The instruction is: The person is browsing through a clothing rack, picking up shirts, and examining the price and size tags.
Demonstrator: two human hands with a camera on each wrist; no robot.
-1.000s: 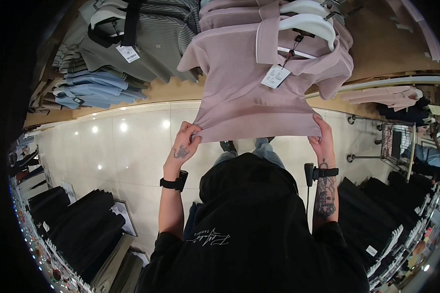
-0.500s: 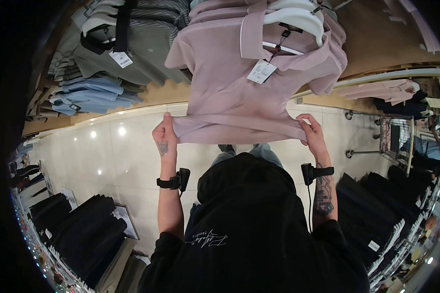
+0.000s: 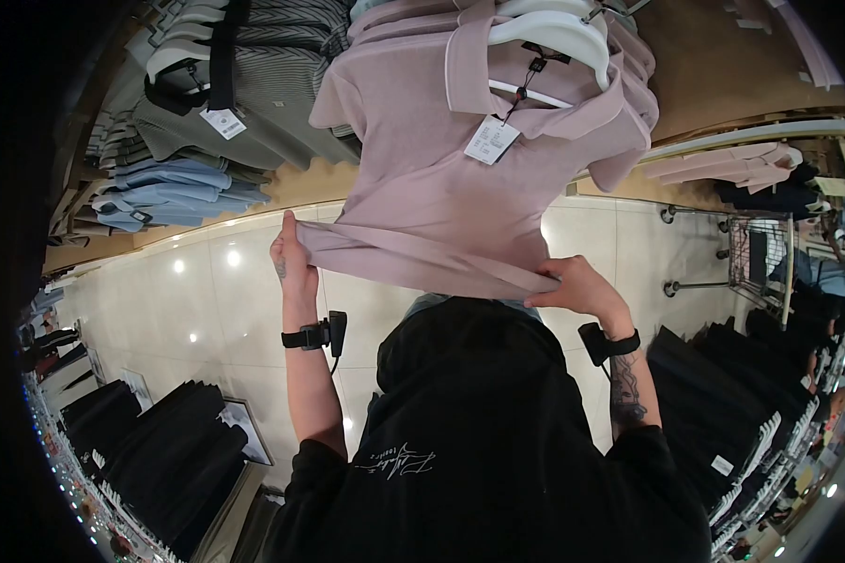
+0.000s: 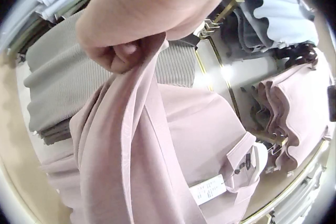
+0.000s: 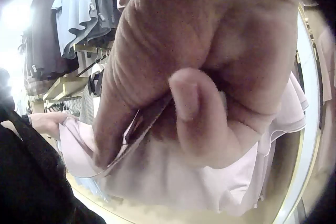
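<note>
A pink collared shirt [image 3: 441, 188] hangs on a white hanger [image 3: 559, 42] with a paper tag [image 3: 491, 140] below its collar. My left hand [image 3: 294, 263] grips one corner of the hem, thumb up, pulling it out sideways. In the left wrist view the curled fingers of the left hand [image 4: 142, 24] hold the folded hem edge. My right hand [image 3: 580, 286] pinches the hem at its other side, lower and closer to my body. The right wrist view shows the hem edge between thumb and fingers of the right hand [image 5: 199, 77].
Grey ribbed shirts [image 3: 272, 94] hang to the left of the pink ones, with folded blue shirts [image 3: 160, 192] lower down. Black garments hang on racks at both sides near me. A wheeled metal rack [image 3: 760, 253] stands at the right on the tiled floor [image 3: 216, 300].
Both hands have shifted left, drawing the hem along. The right hand has come nearer my body and turned inward, so the hem slants. The thumb of the left hand now points up.
</note>
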